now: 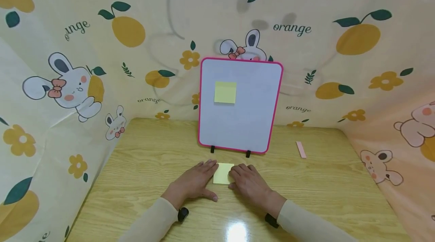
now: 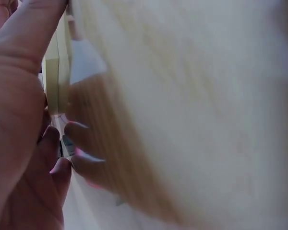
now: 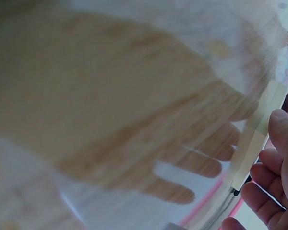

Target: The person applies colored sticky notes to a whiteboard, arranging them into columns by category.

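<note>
A cream printed cloth (image 1: 210, 11) covers the back and both sides of the space, patterned with oranges, flowers and rabbits (the word "orange" shows up several times). The desk (image 1: 146, 170) has pale yellow wood grain and a gloss that throws back a bright patch of light near the front. Toward its rear a pink-rimmed whiteboard (image 1: 249, 125) stands upright on small black feet (image 1: 212, 149), a yellow-green note (image 1: 225, 93) on its upper left; a pink strip (image 1: 301, 150) lies to its right.

The yellow sticky pad (image 1: 222, 174) lies on the desk before the board, between the hands. The left hand (image 1: 194, 179) touches its left edge, fingers straight, thumb spread. The right hand (image 1: 250, 187) bends its fingers at the right edge; whether they pinch it I cannot tell.
</note>
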{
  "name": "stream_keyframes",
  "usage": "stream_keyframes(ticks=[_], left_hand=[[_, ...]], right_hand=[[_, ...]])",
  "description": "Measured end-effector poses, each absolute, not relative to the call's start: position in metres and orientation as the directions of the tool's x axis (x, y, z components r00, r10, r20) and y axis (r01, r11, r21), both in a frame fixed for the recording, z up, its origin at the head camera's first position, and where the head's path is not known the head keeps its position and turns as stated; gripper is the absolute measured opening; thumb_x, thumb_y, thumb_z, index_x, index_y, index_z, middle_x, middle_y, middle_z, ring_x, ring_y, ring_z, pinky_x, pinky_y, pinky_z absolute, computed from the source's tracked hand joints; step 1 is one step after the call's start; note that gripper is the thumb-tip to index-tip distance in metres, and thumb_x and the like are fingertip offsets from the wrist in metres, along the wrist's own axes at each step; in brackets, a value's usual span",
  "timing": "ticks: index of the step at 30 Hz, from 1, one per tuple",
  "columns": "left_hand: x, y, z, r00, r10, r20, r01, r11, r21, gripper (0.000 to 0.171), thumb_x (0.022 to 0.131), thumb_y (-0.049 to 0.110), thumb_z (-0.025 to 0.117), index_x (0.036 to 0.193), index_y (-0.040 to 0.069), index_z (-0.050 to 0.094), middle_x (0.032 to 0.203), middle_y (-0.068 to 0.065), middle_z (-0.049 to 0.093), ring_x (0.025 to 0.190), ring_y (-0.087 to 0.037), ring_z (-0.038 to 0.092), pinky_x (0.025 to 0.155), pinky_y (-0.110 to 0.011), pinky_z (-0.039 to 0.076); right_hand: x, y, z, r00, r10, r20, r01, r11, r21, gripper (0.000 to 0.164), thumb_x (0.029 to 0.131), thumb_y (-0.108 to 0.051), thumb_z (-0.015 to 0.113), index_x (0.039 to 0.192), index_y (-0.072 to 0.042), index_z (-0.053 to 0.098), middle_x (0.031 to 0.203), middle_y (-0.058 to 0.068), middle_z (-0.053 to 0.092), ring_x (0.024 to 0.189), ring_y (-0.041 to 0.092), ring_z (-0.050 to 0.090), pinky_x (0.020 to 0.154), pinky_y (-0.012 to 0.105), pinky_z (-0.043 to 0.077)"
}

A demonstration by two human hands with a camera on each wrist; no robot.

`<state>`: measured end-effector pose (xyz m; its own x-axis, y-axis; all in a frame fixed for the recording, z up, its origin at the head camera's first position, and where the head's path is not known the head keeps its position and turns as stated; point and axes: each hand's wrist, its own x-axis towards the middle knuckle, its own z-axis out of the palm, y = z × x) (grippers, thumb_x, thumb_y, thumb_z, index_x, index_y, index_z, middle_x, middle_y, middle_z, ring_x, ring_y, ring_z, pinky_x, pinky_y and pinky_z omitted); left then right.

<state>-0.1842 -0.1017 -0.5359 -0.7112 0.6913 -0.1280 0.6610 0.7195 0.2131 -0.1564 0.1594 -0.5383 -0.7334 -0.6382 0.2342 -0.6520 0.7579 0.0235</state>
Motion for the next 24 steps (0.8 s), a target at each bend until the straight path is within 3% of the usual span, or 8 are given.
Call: stream_keyframes(ticks=[24], left_hand=[[-0.1830, -0.1041, -0.5340, -0.704, 0.695, -0.146, 0.660, 0.717, 0.225, 0.117, 0.085, 0.079, 0.064, 0.168, 0.007, 0.024, 0.176, -0.008, 0.022, 0.164, -0.023, 0.018, 0.135, -0.041, 0.019]], right_hand=[[-0.1577, 0.1575, -0.5380, -0.752, -0.620, 0.223, -0.641, 0.767, -0.028, 0.031, 0.100, -0.037, 0.073, 0.116, -0.012, 0.066, 0.119, 0.001, 0.070, 0.112, 0.021, 0.062, 0.089, 0.041, 0.056]])
